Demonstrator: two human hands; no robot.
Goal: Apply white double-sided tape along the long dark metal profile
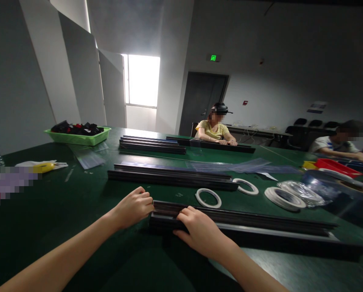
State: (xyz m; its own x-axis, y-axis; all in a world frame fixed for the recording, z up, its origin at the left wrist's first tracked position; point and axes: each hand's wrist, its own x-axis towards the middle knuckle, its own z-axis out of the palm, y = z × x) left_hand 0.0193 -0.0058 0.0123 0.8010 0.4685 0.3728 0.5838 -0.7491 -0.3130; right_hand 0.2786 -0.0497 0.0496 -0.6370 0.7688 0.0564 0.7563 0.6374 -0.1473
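A long black channel-shaped profile (278, 240) lies across the green table in front of me, with its left end nearest my hands. My right hand (199, 233) grips it near that end, fingers over the top edge and thumb at the near side. Curled into a fist, my left hand (135, 209) is at the profile's left end; whatever its fingertips hold is hidden. Just beyond lies a white roll of tape (197, 197), flat on the table. Farther back rests another black profile (169, 178), with a second tape roll (254, 190) by its right end.
A green basket (78, 138) of black and red parts stands at the back left, near a yellow-handled tool (44, 167). Clear plastic strips (245, 165) and more black profiles (152, 147) lie farther back. Stacked tape rolls (271, 198) and a red tray (339, 167) are right. Two people sit across.
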